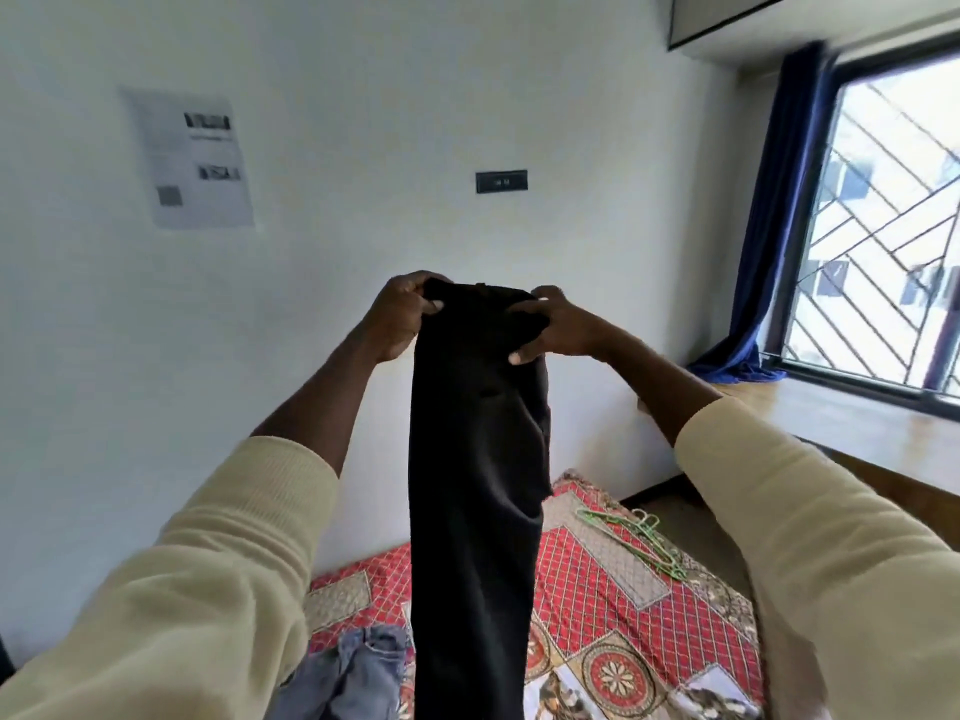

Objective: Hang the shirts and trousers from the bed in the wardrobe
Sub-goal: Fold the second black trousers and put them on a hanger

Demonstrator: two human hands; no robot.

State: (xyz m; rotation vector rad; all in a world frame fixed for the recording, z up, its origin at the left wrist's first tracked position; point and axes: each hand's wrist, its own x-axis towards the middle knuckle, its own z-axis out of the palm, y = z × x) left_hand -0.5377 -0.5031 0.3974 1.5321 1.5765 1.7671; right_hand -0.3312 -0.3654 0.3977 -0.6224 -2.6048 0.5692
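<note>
Nearest, blue denim jeans [353, 672] lie crumpled on the red patterned bedspread [587, 605]. Above it hang long black soft-cloth trousers [475, 459], held up by their top edge: the left hand [402, 314] and right hand [553, 324] each pinch a corner. The cloth looks light and limp, so the waistband probably gives the surest hold. Farther off lie thin green wire hangers [631, 537].

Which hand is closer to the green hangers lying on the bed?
Right. The right hand grips the black trousers up on the side above the green hangers; the left hand holds them farther left, across the trousers.
</note>
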